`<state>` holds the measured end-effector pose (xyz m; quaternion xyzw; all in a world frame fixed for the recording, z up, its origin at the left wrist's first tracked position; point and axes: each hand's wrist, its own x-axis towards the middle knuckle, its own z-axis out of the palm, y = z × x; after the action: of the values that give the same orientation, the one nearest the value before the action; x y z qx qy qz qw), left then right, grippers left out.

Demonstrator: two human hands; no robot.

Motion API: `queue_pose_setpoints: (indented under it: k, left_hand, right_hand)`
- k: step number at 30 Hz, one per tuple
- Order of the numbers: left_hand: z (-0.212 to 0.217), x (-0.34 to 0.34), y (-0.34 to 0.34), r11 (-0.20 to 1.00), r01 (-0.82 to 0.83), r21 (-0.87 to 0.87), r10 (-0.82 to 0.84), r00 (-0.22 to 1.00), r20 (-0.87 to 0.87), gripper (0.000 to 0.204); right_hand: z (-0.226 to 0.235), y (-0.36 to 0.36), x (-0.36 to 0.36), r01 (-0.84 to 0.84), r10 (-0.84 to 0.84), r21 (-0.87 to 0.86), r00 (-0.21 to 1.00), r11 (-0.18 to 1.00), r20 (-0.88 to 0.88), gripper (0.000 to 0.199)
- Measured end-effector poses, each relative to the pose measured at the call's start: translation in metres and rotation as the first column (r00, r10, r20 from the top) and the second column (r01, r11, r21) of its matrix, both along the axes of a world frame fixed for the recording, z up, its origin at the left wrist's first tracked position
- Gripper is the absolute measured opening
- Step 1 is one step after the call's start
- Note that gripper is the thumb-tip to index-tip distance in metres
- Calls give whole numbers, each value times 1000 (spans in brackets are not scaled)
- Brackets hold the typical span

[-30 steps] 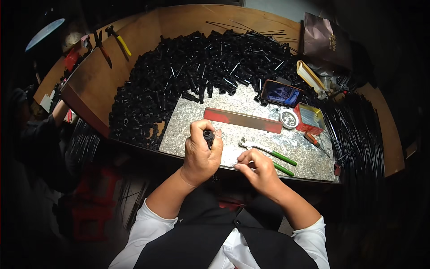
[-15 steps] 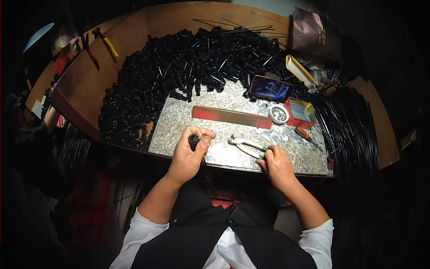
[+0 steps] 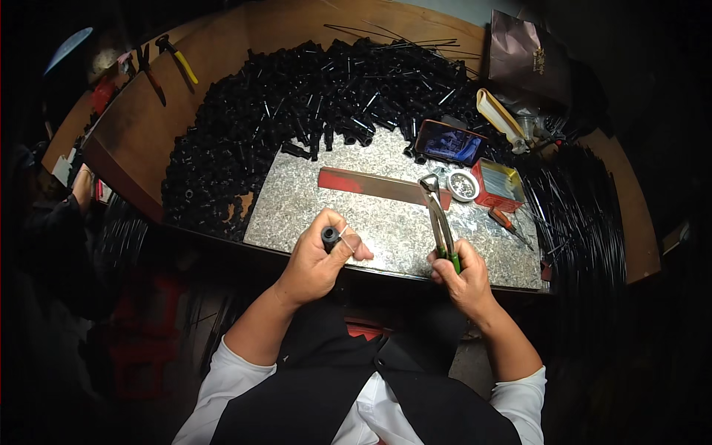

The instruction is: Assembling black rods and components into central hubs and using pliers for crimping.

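Observation:
My left hand is closed around a black tubular part, its round hollow end facing up. A thin pale strand shows by the fingertips; I cannot make out what it is. In my right hand are end-cutting pincers, gripped by their green handles. Their metal head points away from me, over the right end of a red and brown bar. That bar lies across the speckled worktop, just beyond my hands.
A heap of black tubular parts covers the back and left. At right stand a phone, a white dish of small bits, a red tin and an orange-handled screwdriver. Black rods lie beyond. Another person's hand shows far left.
My right hand has lifted the pincers from lying slanted on the worktop and turned their head away from me. My left hand has shifted slightly right, still holding the black tubular part.

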<state>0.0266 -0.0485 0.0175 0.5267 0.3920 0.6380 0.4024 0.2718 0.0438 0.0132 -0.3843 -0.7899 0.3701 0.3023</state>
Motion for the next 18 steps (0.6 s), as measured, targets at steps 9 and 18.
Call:
queue_pose_setpoints:
  k: [9, 18]
  left_hand:
    - [-10, 0, 0, 988, -154, -18, 149, 975, -164, 27]
    - [-4, 7, -4, 999, -23, -26, 23, 1000, -11, 66]
  right_hand:
    - [48, -5, -13, -172, 98, 623, 984, 763, 152, 29]
    - [52, 0, -26, -142, -318, 944, 918, 297, 238, 18]
